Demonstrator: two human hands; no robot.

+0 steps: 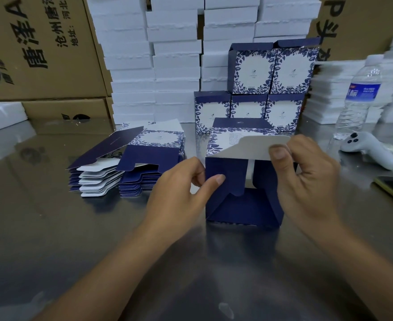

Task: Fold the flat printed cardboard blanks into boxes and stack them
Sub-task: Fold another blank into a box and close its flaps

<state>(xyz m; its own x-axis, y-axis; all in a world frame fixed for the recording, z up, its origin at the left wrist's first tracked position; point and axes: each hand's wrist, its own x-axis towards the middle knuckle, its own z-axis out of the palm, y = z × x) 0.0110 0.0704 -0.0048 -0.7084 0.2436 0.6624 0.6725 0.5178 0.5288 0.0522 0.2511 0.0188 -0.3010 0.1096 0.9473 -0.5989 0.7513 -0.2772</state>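
Box in work: a half-folded box (239,207) stands on the metal table (75,239) in front of the person, its open end facing the camera with the dark blue flaps spread
Left hand: the left hand (184,184) pinches the left blue side flap (228,181) between thumb and curled fingers
Right hand: the right hand (306,179) pinches the right end of the white-backed top flap (253,147), thumb in front and fingers curled behind
Flat blanks: a stack of flat blanks (133,163) lies to the left of the box, near the left hand
Finished boxes: five finished boxes (267,89) stand behind it, three below and two on top
Behind: stacks of white foam pieces (153,66) and brown cartons (40,49)
Right side: a water bottle (362,93) stands upright and a white controller (369,148) lies just in front of it
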